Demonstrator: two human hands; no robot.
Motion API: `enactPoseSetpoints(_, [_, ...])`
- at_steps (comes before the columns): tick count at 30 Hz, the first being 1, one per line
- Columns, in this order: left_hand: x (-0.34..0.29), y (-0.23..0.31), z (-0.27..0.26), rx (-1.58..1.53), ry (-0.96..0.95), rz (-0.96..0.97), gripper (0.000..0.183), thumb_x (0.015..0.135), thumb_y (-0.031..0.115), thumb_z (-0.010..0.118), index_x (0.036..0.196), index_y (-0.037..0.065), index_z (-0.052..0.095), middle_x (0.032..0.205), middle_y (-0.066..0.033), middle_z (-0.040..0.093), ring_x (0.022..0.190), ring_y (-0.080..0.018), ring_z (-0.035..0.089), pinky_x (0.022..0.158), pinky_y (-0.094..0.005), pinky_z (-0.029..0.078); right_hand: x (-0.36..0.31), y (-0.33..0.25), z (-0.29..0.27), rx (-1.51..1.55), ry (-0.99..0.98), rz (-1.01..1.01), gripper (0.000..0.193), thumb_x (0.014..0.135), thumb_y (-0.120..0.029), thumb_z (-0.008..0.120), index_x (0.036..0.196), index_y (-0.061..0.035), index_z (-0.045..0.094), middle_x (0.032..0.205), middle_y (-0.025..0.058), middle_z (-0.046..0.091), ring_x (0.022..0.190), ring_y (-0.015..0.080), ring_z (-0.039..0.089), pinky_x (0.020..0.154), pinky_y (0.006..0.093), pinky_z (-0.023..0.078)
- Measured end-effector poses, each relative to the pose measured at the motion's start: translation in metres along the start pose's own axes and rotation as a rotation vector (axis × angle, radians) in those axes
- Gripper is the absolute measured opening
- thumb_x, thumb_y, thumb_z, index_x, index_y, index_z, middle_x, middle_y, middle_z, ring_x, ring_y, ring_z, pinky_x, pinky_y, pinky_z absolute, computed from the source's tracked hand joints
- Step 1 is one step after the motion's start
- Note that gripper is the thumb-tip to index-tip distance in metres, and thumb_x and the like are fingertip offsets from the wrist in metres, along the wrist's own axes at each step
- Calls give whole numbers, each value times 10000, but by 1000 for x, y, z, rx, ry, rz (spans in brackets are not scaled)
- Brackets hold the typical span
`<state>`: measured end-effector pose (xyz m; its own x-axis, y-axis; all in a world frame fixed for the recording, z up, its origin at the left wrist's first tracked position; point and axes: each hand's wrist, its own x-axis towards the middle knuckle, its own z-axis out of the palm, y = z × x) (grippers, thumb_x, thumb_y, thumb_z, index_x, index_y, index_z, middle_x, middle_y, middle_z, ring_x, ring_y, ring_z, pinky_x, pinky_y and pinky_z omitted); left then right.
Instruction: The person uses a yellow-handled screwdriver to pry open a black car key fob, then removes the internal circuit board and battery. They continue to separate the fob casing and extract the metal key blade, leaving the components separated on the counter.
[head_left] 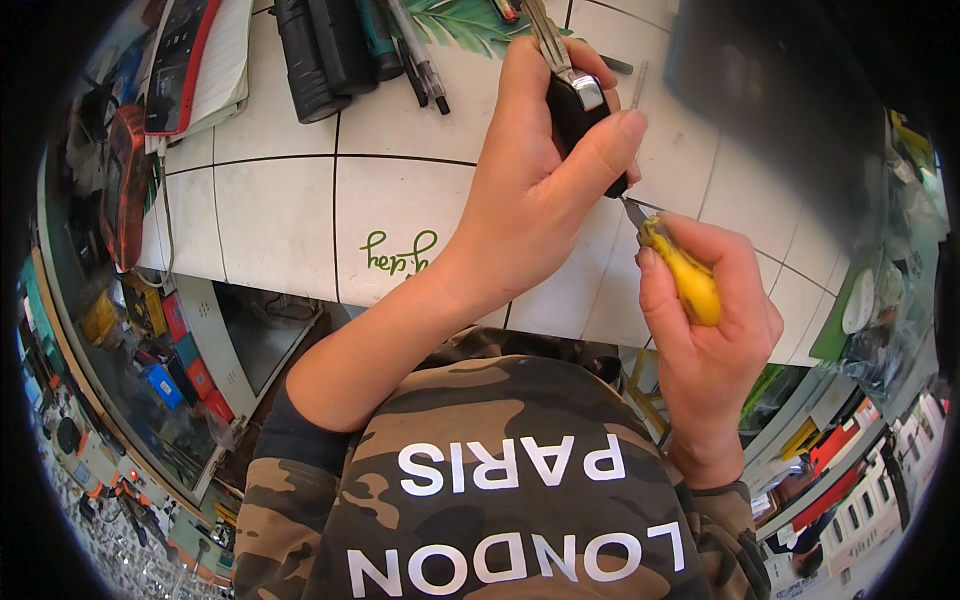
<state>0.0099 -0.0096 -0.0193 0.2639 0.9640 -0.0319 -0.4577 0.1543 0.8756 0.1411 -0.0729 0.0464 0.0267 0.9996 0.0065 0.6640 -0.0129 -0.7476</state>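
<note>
My left hand [525, 205] is closed round a black flip key [575, 118], with the thumb lying along the fob. The key's metal blade [546, 38] is folded out and points away from me. In my right hand [722, 325] is a small knife with a stubby yellow handle [692, 285], pinched between thumb and fingers. Its short pointed blade [634, 212] meets the near end of the fob, at or very close to the casing edge. Part of the fob is hidden under my left thumb and fingers.
Beneath my hands is a white tiled-pattern table [270, 200]. Black cylinders [310, 65] and pens [420, 60] lie at its far side. A red-edged phone-like device [182, 65] rests on paper at far left. A dark mat or screen [770, 90] occupies the far right.
</note>
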Motion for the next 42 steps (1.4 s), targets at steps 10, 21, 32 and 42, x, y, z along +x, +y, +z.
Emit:
enactPoseSetpoints(10, [-5,-3,-2,306,-79,147,293,883,48,534,1102,44,340,926,-82,450,755,-142,533,683,-279,458,1,-2,3,-88,-11,-112,219,723,24,683,917,-7,585,764,124,610,606,270,609,558,306,486])
enactPoseSetpoints(21, [-3,-1,-5,47,-31,94,277,905,58,514,1130,67,353,941,-65,461,780,-151,549,727,-288,450,2,3,14,265,12,200,161,785,-40,668,909,18,583,748,80,628,625,124,581,581,241,463])
enactPoseSetpoints(32, [-2,0,-5,41,-15,98,259,905,94,521,1110,74,363,925,-62,470,767,-158,560,711,-301,468,4,-3,8,509,-62,471,156,804,-55,660,907,28,579,772,65,617,650,94,551,597,222,445])
enactPoseSetpoints(42, [5,0,-8,-126,21,39,230,907,119,524,1088,87,386,893,-50,481,770,-189,577,701,-333,477,12,11,13,2,18,-231,195,766,-32,681,928,14,582,772,136,606,632,209,611,563,269,468])
